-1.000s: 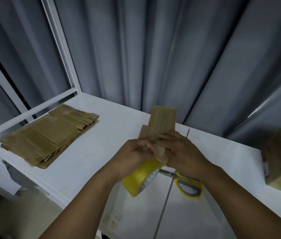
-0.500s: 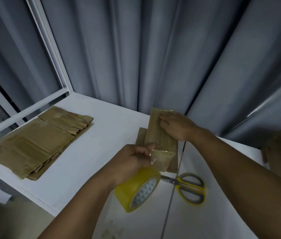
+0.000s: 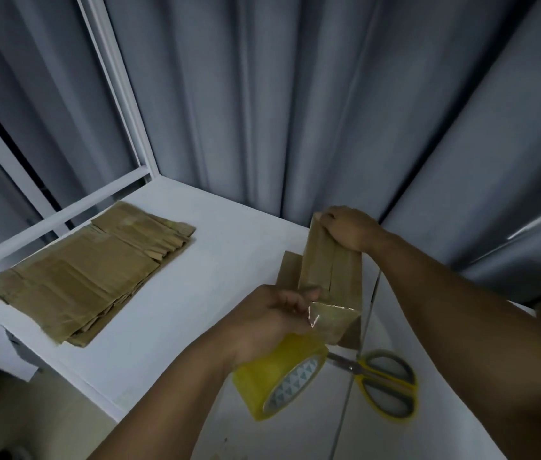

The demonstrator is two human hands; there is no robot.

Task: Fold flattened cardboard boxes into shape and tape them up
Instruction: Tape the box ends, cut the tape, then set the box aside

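Left hand (image 3: 272, 315) holds tape roll (image 3: 282, 381) at near end of box (image 3: 324, 270), right hand (image 3: 350, 232) grips far end; likely risk: strip wrinkles or skews off seam if box twists.

The tape roll (image 3: 260, 376) showing yellow, its core (image 3: 293, 384) showing grey-and-white triangles, scissors (image 3: 386, 384) showing yellow handles, cardboard box (image 3: 328, 270) looking brown.

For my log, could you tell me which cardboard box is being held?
The folded box, gripped by the right hand at its far end and the left hand near its taped end; the stack at left lies flat.
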